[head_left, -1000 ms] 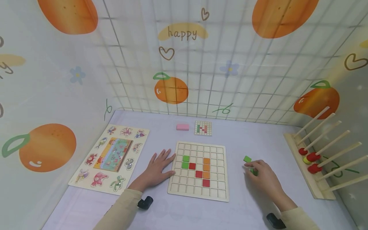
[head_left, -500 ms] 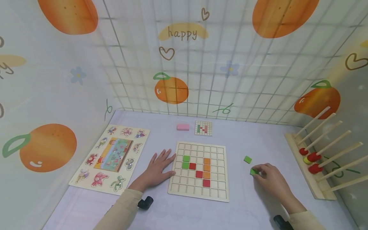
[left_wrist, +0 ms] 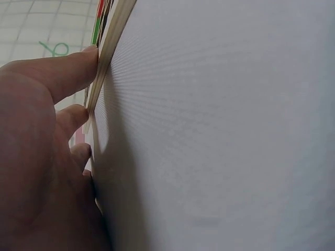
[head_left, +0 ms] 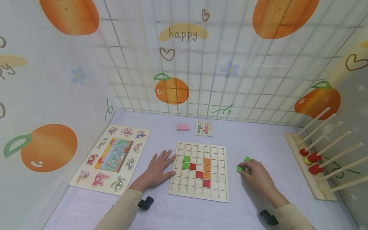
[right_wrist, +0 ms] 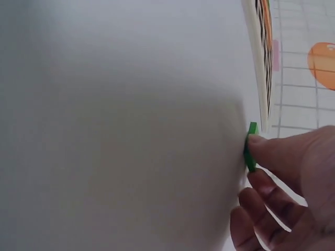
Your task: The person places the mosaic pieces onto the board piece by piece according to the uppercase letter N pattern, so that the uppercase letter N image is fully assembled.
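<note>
A wooden grid board [head_left: 178, 188] lies in the middle of the table, with green, red and orange square tiles in some of its cells. My left hand [head_left: 156, 171] rests flat with spread fingers, its thumb and fingertip touching the board's left edge; the left wrist view shows the thumb [left_wrist: 73, 73] against that edge. To the right of the board, my right hand [head_left: 260, 177] pinches a green tile [head_left: 240, 168] between thumb and finger, low over the table. In the right wrist view the green tile [right_wrist: 250, 149] stands edge-on. Another green tile [head_left: 247, 158] lies just behind, partly covered by the fingers.
A small pattern card [head_left: 203, 128] and a pink block [head_left: 183, 127] lie behind the board. On the left is a sea-animal puzzle board [head_left: 135, 169]. A wooden peg rack [head_left: 325, 194] with several beads stands on the right. Printed curtains surround the table.
My right hand first moved slightly right to the nearer green tile, then carried it left, closer to the board. The left hand stays in place.
</note>
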Tool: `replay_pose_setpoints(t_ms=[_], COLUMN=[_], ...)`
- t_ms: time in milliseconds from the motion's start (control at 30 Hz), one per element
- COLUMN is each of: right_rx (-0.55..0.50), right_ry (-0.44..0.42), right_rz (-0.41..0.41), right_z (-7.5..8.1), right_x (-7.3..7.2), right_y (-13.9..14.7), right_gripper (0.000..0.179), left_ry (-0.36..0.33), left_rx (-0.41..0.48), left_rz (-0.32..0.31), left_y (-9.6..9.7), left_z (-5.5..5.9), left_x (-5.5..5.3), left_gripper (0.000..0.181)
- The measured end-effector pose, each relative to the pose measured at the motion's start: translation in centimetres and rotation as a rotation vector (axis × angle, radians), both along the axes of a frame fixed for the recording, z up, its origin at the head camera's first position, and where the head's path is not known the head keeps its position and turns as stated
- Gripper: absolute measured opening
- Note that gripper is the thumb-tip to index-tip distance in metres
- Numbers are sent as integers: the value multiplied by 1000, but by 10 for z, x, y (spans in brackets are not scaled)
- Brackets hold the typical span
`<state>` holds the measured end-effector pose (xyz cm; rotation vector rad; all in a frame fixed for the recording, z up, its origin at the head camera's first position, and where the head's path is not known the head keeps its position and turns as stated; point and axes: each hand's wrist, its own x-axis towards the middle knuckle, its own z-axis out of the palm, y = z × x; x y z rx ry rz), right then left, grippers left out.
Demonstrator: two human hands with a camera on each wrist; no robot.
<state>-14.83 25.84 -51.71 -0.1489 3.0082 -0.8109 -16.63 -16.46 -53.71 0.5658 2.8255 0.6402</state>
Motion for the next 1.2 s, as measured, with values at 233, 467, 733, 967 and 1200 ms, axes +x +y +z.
replay_pose_setpoints(t_ms=[233,467,733,967,1200], right_rx=[-4,-15,-35,-104,-145], right_ry=[23,-14,-21,-23,-21], right_rz=[-9,7,15,6,-21], right_z=[0,-1,-4,-3,-1], right_x=[0,0,1,2,1], right_y=[-4,-2,0,-4,-12], right_gripper=[25,24,23,24,24], left_ry=[-3,0,4,-1,-10], left_rx=[4,8,15,15,17], left_rz=[2,0,-4,-8,-2], left_y=[-1,-1,-1,-1,-1], left_z=[-1,-1,-1,-2,-1], left_x=[0,0,0,-1,-1], left_gripper=[75,75,75,75,74])
